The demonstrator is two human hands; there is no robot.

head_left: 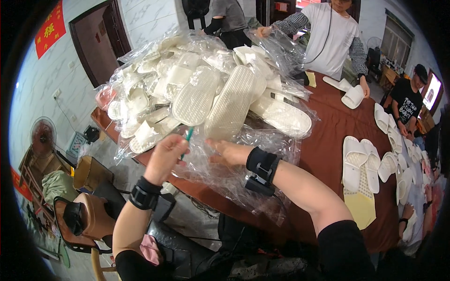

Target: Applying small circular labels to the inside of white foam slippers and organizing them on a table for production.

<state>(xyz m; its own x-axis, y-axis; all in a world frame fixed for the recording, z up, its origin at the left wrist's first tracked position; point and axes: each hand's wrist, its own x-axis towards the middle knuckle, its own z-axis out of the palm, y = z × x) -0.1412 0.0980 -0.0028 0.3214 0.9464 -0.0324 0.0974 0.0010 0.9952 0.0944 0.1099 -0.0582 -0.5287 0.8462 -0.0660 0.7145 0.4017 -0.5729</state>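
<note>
My left hand [165, 158] is closed round a slim green stick-like tool [188, 136], whose exact kind I cannot make out. To its right, my right hand [229, 152] has its fingers loosely apart, slightly blurred, against a sheet of clear plastic [253, 159]. Just beyond both hands, a white slipper [229, 102] stands sole toward me at the front of a large heap of white slippers [180, 77] in clear bags. Another bagged slipper [283, 117] lies to the right of it. Black straps with small boxes sit on both my wrists.
The brown-covered table [323, 150] carries a pair of white slippers [361, 159] on a yellow sheet [360, 206]. More slippers line its right side. A person in white [328, 42] touches slippers across the table; other people stand beyond. A chair [75, 220] and a carton [91, 173] are at left.
</note>
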